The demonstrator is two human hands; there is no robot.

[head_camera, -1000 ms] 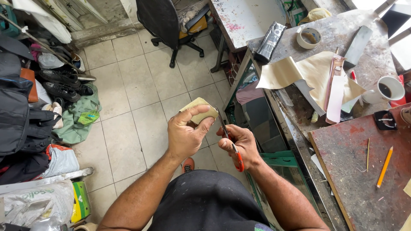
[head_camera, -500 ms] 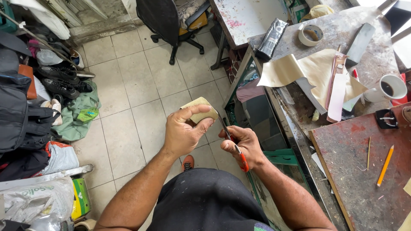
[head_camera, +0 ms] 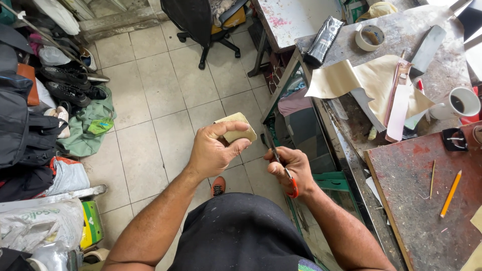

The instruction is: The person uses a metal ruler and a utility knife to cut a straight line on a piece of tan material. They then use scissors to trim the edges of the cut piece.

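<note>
Scissors lowered, one tan piece, two hands

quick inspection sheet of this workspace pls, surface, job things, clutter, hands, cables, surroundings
surface: grey worn bench at right, with a reddish board on its near end
job's things: small tan piece; scissors with orange handles
clutter: tan sheets, tape roll, mug, pencil, black pouch
grippers: left hand pinches the tan piece; right hand grips the scissors, blades pointing up beside the piece
cables: nothing seen
surroundings: tiled floor, office chair, shoes and bags at left
</note>
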